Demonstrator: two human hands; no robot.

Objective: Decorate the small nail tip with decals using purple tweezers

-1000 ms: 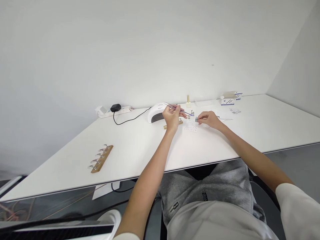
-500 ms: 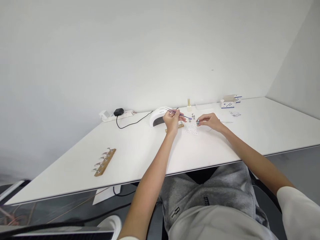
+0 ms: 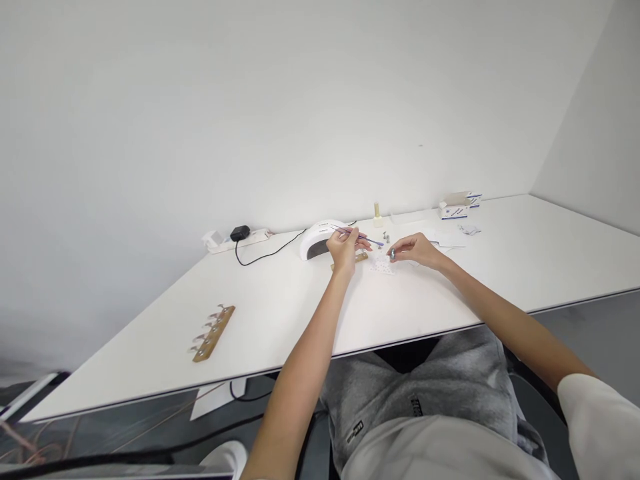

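My left hand (image 3: pixel 345 250) is closed around a thin purple stick-like tool (image 3: pixel 369 239), which slants down to the right and ends in a broader purple tip. My right hand (image 3: pixel 417 251) pinches a small shiny silvery-blue piece (image 3: pixel 393 254), too small to make out fully. The tool's tip points toward that piece, with a small gap between them. Below both lies a white sheet with small dots (image 3: pixel 382 267). Several tiny metal pieces (image 3: pixel 386 237) stand just behind the tool. A wooden strip (image 3: pixel 362 257) is partly hidden by my left hand.
Behind my left hand stands a white nail lamp (image 3: pixel 320 233). A polish bottle (image 3: pixel 377 215) and small printed boxes (image 3: pixel 454 208) are near the wall. At left lies a wooden strip with nail-tip holders (image 3: pixel 214 335); a black adapter (image 3: pixel 240 233) sits on a power strip (image 3: pixel 260 237).
My right hand has moved slightly left and down with the silvery piece, bringing it over the dotted sheet. The tool in my left hand stays nearly where it was; the view has shifted a little.
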